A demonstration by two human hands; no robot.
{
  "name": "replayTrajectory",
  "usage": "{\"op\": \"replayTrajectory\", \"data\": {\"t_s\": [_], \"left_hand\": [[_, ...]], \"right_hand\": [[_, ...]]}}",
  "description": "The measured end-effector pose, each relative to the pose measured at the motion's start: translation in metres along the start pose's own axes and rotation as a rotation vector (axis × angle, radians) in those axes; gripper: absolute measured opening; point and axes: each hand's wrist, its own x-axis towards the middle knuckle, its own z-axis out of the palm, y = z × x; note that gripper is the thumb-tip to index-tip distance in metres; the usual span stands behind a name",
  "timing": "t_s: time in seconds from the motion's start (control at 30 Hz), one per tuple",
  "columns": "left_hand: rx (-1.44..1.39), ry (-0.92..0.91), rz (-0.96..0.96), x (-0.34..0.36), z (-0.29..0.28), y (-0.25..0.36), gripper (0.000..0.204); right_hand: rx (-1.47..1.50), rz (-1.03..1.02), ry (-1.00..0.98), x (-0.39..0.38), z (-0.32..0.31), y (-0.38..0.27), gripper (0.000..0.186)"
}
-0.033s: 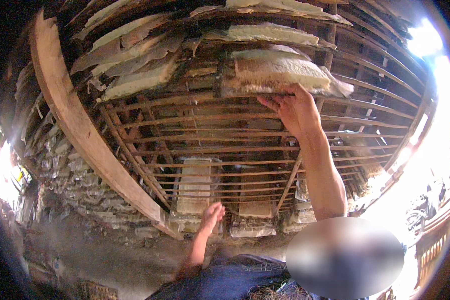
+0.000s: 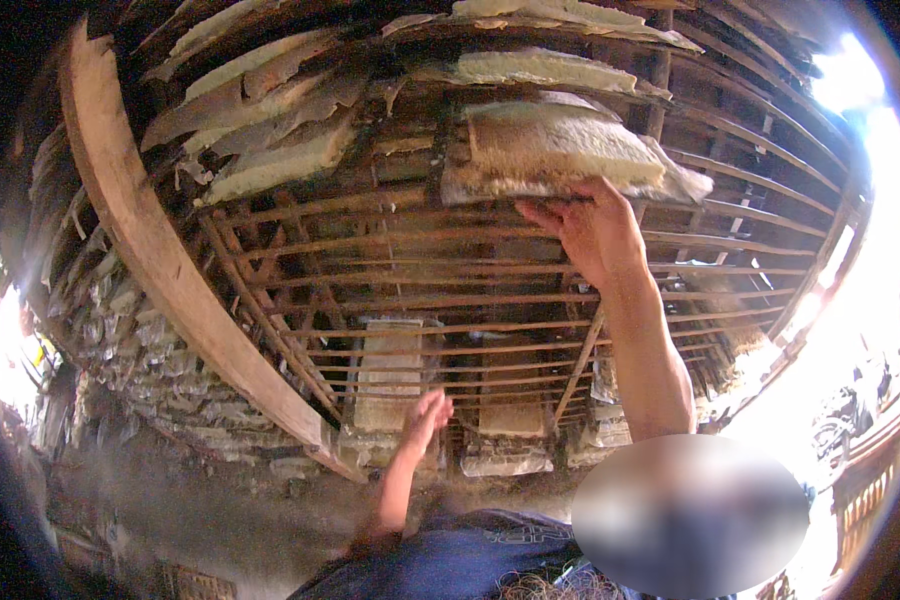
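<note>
A thick, cream-yellow slab with a rough surface [image 2: 560, 140] hangs over the poles of the rack. My right hand [image 2: 600, 225] reaches up to its near lower edge; the thumb side pinches the edge while some fingers stretch out to the left. The pinching fingertips are partly hidden. Lower and to the left, my left hand [image 2: 426, 418] is raised in the air with its fingers loosely extended and nothing visible in it. The lower rack poles lie behind that hand.
Long thin poles [image 2: 420, 270] form a rack. More pale slabs [image 2: 270, 165] and brown ragged sheets hang at upper left. A thick wooden beam [image 2: 155, 235] slants down the left side. Two pale slabs [image 2: 388, 370] hang behind the lower poles. Bright daylight enters at the right.
The slab's near edge has dropped slightly, and my right hand has come down a little with it. My left hand has risen slightly.
</note>
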Motion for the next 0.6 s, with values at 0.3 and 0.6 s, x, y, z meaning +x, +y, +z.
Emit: {"op": "replayTrajectory", "data": {"t_s": [0.3, 0.6], "left_hand": [[-0.292, -0.707, 0.466, 0.053, 0.057, 0.341, 0.070], [-0.391, -0.709, 0.117, 0.019, 0.089, 0.348, 0.052]], "right_hand": [[-0.024, -0.217, 0.245, -0.099, 0.071, 0.013, 0.038], [-0.771, -0.727, 0.312, -0.220, 0.048, 0.037, 0.033]]}}
